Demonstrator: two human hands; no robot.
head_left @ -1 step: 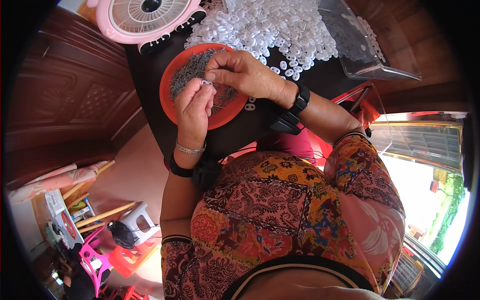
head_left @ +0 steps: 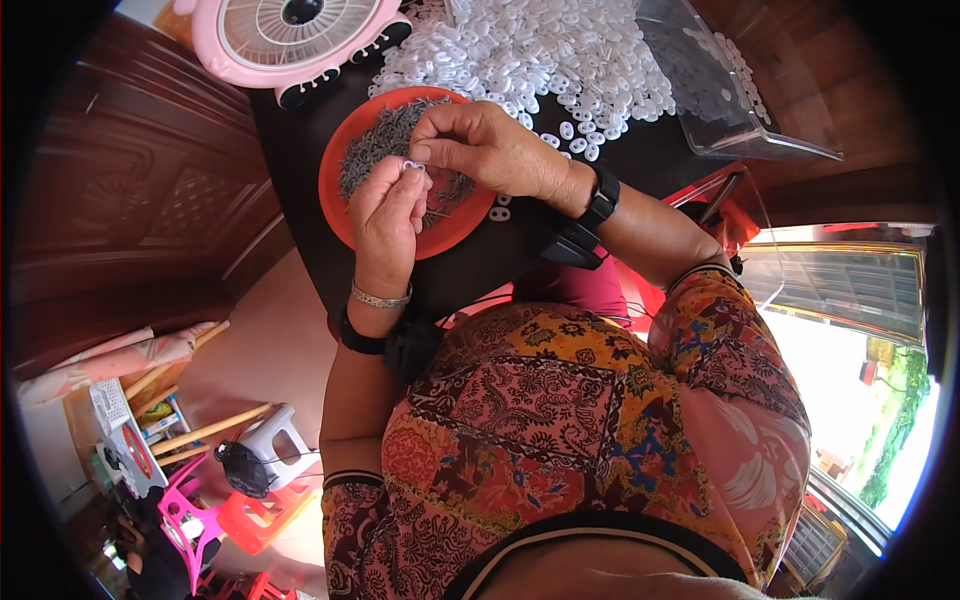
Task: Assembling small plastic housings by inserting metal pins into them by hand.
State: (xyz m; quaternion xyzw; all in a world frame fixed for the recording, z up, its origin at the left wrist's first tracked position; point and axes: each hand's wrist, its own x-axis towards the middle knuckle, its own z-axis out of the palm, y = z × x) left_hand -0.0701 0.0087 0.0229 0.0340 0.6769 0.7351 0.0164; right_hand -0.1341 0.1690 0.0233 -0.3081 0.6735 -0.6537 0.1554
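Over an orange-red bowl (head_left: 331, 200) of small, thin grey pieces (head_left: 384, 138), too small to name for sure, my two hands meet. My left hand (head_left: 385, 210) is closed, pinching a small white oval piece with two holes (head_left: 411, 165) between thumb and fingertips. Right beside that piece, my right hand (head_left: 490, 150) has its thumb and forefinger pressed together; whatever they hold is too small to make out. A large heap of similar white two-holed pieces (head_left: 540, 60) lies beyond the bowl, and a few loose ones (head_left: 501, 213) are on the dark table (head_left: 290, 170) at the bowl's right.
A pink fan (head_left: 300, 30) stands at the far left of the table. Right of the heap, a clear plastic bin (head_left: 760, 135) lies with white pieces inside. On the floor at lower left are a grey stool (head_left: 285, 450) and pink and red plastic stools (head_left: 185, 500). A window (head_left: 860, 400) is at the right.
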